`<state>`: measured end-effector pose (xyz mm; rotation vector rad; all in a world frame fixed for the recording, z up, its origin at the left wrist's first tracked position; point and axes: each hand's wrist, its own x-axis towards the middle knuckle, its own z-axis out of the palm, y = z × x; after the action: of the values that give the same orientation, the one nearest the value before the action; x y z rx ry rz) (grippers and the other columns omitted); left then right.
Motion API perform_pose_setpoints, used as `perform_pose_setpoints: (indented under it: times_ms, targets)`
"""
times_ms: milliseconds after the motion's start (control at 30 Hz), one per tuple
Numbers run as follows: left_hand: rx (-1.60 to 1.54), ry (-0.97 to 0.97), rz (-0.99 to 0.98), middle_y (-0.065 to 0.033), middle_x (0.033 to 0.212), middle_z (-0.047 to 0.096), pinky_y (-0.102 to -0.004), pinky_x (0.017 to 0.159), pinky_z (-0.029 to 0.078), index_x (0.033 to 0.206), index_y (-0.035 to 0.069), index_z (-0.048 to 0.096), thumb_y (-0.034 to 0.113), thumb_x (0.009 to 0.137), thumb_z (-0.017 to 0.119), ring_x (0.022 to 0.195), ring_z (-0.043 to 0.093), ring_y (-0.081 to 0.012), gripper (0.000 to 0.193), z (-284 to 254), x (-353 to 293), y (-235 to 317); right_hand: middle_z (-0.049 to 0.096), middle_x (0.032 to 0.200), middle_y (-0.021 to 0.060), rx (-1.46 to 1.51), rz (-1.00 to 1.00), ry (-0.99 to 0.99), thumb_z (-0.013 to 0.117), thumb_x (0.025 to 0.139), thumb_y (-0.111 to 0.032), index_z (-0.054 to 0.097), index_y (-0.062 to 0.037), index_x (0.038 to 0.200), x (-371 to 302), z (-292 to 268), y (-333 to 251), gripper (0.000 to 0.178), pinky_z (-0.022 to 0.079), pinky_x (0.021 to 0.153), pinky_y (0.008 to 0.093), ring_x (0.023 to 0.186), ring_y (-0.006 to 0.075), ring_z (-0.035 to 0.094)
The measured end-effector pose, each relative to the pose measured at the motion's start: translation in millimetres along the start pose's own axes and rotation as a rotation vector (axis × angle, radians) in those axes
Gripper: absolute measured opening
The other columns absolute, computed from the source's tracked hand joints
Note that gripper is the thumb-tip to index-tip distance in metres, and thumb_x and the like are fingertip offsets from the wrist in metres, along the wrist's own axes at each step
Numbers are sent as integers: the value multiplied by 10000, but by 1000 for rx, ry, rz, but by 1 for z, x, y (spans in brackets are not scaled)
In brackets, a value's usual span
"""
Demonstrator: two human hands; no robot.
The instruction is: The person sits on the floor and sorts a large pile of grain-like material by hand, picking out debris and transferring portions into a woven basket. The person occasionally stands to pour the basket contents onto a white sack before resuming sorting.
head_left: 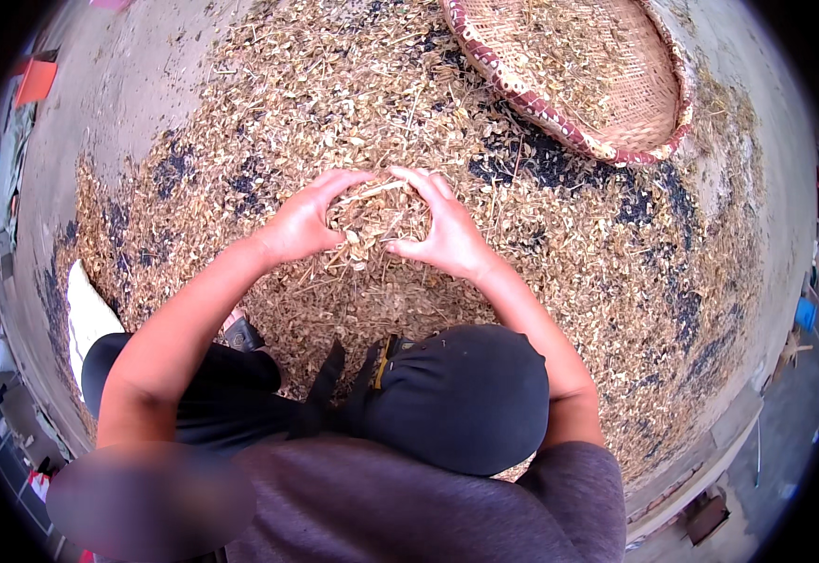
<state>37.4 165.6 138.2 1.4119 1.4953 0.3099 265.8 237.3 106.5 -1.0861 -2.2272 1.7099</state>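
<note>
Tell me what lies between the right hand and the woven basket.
In the head view, pale dry husks and a patch of black bits lie between the right hand and the woven basket.

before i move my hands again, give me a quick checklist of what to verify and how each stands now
1. Left hand in place: ok, curved open at the left of a clump of dry plant bits.
2. Right hand in place: ok, curved open at the clump's right.
3. Hands apart from the woven basket: ok, it lies beyond them, to the upper right.
4. Basket free of plant matter: not ok, loose chaff covers its left part.
5. Clump gripped firmly: cannot tell, its underside is hidden.
</note>
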Motion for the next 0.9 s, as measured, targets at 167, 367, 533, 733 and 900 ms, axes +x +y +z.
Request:
perform_pose_setpoints:
  times_ms: [167,367,533,733,900]
  targets:
    - [212,37,90,-78,1334,531,-371,1026,532,1392,250,506,96,755,790,1185,577,-243,715,-36,31,61,475,1338,152,-23,-104,183,851,653,-250,410,-252,1449,-4,-45,-22,910,439,1092,454,1263,335,502]
    - [434,272,807,-256,1434,446,-424,1106,390,1492,82,332,265,674,815,1312,445,-407,968,-100,180,186,439,1474,208,-110,-160,680,846,636,-488,387,-259,1499,8,-216,-39,1003,393,1094,566,1326,383,463]
    - [408,609,770,-275,1395,468,-413,1104,392,1489,59,325,245,669,825,1293,470,-386,978,-106,206,170,364,1531,181,-814,58,1025,771,810,-294,383,-200,1490,6,-246,-19,789,343,1150,496,1413,320,365]
    - [496,715,-36,-170,1410,499,-441,1126,359,1432,122,457,456,926,600,1337,438,-330,623,-48,128,-16,325,1559,164,-585,11,517,644,928,-326,402,-169,1490,26,-91,21,632,254,1198,455,1451,311,298]
    - [441,527,-402,-158,1571,313,-561,1182,155,1474,264,424,625,960,393,1473,205,-381,629,10,72,-89,247,1588,199,-362,290,263,508,914,-641,385,-220,1507,77,-10,46,737,158,1200,535,1484,395,168]
